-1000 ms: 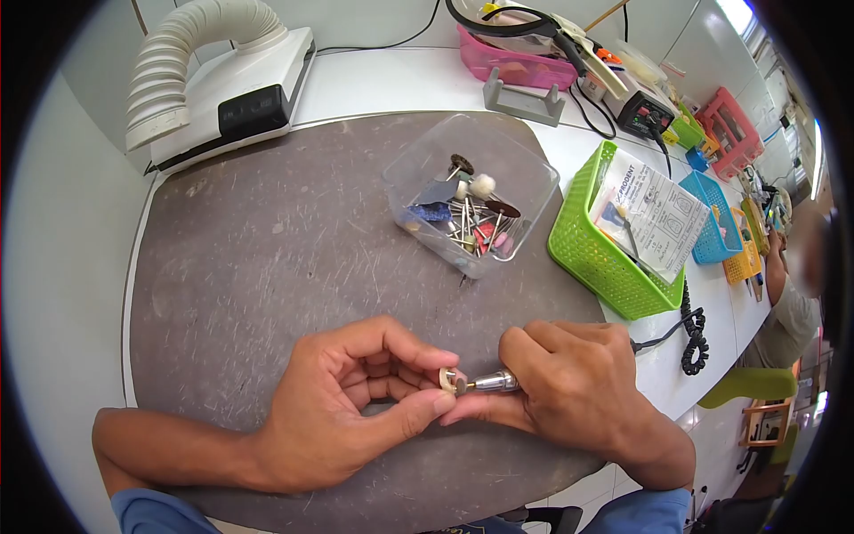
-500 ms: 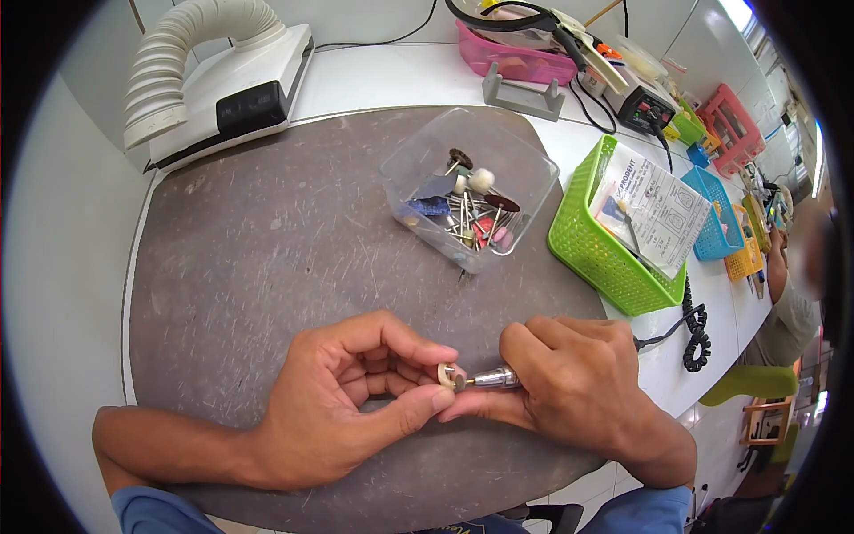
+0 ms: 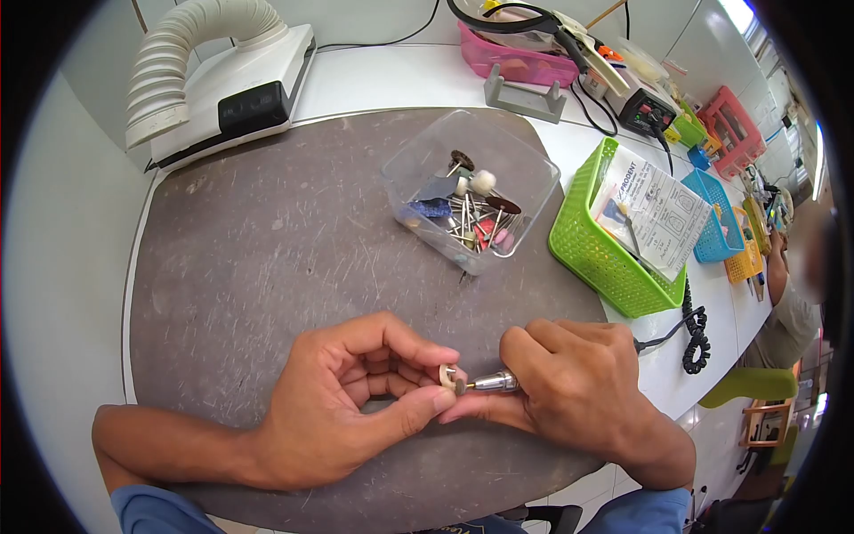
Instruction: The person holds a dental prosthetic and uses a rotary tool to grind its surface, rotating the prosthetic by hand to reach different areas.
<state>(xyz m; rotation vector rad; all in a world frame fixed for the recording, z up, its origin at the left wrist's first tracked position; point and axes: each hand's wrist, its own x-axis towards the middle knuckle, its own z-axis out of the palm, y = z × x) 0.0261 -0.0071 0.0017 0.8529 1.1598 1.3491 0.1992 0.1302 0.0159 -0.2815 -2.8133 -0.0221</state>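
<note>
Between the thumb and fingertips of my left hand point(image 3: 347, 400) is a small cream, tooth-coloured curved dental piece point(image 3: 446, 375) with a bit of metal at its inner side. My right hand point(image 3: 574, 383) is wrapped round a silver rotary handpiece point(image 3: 494, 382), its tip pointing left. A small grey disc-like bit point(image 3: 460, 387) on a gold shank sits at or against the dental piece; exact contact is hard to make out. The right thumb reaches under the handpiece close to the left thumb. Both hands are just above a worn grey-brown work mat point(image 3: 267, 267).
Beyond my hands, a clear plastic box point(image 3: 418, 236) holds several rotary bits and polishing wheels. A green basket point(image 3: 614, 258) with a printed packet point(image 3: 658, 214) stands right of it. A white machine with a ribbed hose point(image 3: 151, 84) is at back left. Another person point(image 3: 792, 311) sits far right.
The handpiece tip and its bit have shifted very slightly downward at the dental piece. My left hand keeps the same hold.
</note>
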